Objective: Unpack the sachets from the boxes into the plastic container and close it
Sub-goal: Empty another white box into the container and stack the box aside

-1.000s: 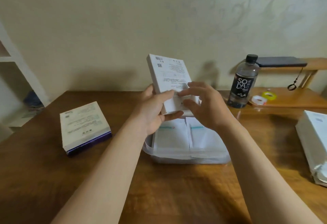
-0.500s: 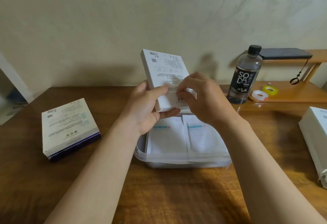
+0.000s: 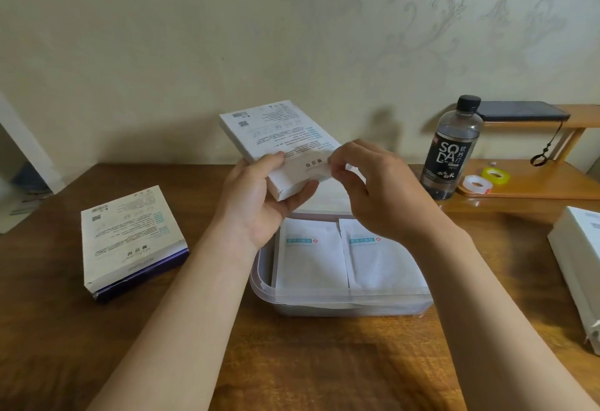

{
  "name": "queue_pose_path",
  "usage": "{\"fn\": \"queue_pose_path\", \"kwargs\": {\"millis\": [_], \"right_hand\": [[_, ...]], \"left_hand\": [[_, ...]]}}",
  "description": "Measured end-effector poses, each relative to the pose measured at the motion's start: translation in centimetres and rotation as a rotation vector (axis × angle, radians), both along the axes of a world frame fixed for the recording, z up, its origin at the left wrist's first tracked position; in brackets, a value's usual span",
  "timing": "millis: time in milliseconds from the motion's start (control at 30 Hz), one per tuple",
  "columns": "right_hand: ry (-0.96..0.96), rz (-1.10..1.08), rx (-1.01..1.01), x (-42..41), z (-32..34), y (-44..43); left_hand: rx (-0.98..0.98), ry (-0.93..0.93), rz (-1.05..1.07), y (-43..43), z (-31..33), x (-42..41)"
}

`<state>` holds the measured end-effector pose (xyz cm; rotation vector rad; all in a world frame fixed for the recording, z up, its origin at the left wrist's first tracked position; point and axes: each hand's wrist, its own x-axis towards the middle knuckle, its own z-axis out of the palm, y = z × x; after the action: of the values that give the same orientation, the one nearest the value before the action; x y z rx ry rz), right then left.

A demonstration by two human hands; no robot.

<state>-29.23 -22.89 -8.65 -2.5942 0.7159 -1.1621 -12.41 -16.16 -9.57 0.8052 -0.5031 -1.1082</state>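
A white printed box (image 3: pixel 279 133) is held tilted above the clear plastic container (image 3: pixel 341 305). My left hand (image 3: pixel 259 206) grips the box's near end from the left and below. With thumb and fingers, my right hand (image 3: pixel 370 189) pinches the box's near right edge, where a flap or tape strip lifts. Inside the open container lie white sachets (image 3: pixel 311 254) with blue labels, side by side. A second white and purple box (image 3: pixel 130 238) lies flat on the table to the left. Another white box (image 3: pixel 581 267) lies at the right edge.
A dark soda bottle (image 3: pixel 454 150) stands behind the container on the right. Two tape rolls (image 3: pixel 479 183) lie on a low wooden shelf (image 3: pixel 535 188), with a dark phone (image 3: pixel 522 111) on the shelf's upper level. The wooden table (image 3: pixel 292 362) meets the wall behind.
The held box has tilted flatter, its top leaning away. My right fingers have pulled the near edge strip or flap up. The camera shifted slightly.
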Motion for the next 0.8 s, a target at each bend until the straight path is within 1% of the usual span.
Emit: {"fn": "queue_pose_path", "kwargs": {"millis": [200, 400, 467, 533, 600, 667, 700, 733, 800], "right_hand": [[0.009, 0.003, 0.047, -0.1, 0.2, 0.3], [0.025, 0.000, 0.088, -0.3, 0.0, 0.1], [0.040, -0.002, 0.104, -0.4, 0.0, 0.2], [0.008, -0.009, 0.143, -0.5, 0.1, 0.3], [-0.145, -0.056, 0.268, -0.4, 0.5, 0.4], [-0.380, -0.179, 0.450, -0.1, 1.0, 0.3], [-0.466, -0.240, 0.560, 0.0, 1.2, 0.1], [-0.522, -0.270, 0.697, 0.1, 1.3, 0.0], [-0.576, -0.217, 0.977, 0.4, 1.1, -0.2]], "left_hand": [[0.000, 0.072, 0.037, -0.3, -0.1, 0.2], [0.000, 0.135, 0.024, -0.4, -0.2, 0.1], [0.001, 0.141, 0.024, -0.4, -0.2, 0.1], [0.003, 0.134, 0.027, -0.4, -0.2, 0.1], [-0.006, 0.133, 0.020, -0.4, -0.2, 0.1], [-0.025, 0.124, 0.011, -0.4, -0.2, 0.1], [-0.035, 0.112, 0.010, -0.4, -0.2, 0.0], [-0.045, 0.097, 0.006, -0.3, -0.2, 0.0], [-0.067, 0.075, -0.018, -0.3, -0.2, -0.2]]}}
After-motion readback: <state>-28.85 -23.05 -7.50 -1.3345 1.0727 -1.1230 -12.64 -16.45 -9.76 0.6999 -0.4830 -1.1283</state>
